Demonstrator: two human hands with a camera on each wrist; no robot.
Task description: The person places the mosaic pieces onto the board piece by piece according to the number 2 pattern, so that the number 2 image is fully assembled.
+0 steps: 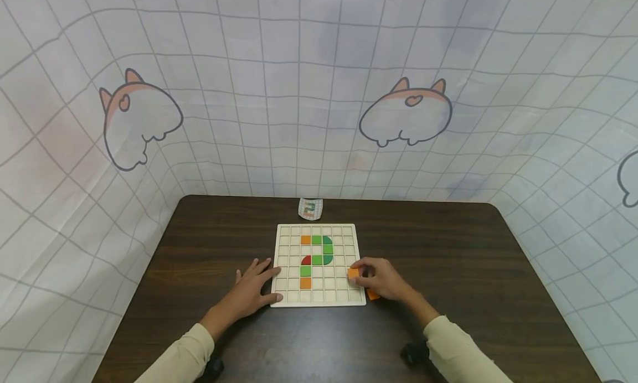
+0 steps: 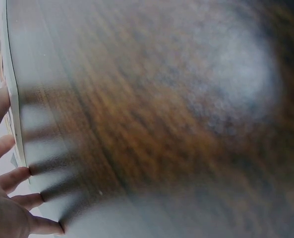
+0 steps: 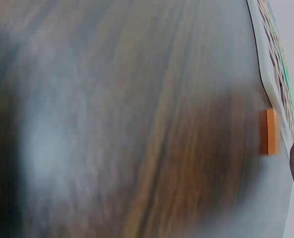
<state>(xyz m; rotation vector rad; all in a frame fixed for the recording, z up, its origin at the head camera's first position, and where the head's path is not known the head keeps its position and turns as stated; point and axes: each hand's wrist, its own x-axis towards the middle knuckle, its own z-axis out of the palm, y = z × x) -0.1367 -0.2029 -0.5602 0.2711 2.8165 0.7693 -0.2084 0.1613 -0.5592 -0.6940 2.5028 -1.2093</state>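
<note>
A white gridded board (image 1: 290, 298) lies on the dark table, with green, orange and red tiles set in some of its squares. They form a bent line: an orange tile (image 1: 305, 239) at top left, green tiles (image 1: 327, 249) down the right, a red rounded tile (image 1: 306, 260), and an orange tile (image 1: 305, 283) at the bottom. My left hand (image 1: 247, 290) spreads its fingers, thumb and forefinger on the board's left edge. Between thumb and fingers, my right hand (image 1: 382, 279) pinches an orange square tile (image 1: 353, 273) over the board's right side.
Another orange tile (image 3: 271, 131) lies on the table by the board's right edge, partly under my right hand in the head view. Behind the board is a small paper card (image 1: 310, 209) with a coloured grid pattern. A gridded white curtain (image 1: 319, 123) surrounds the table (image 1: 428, 233).
</note>
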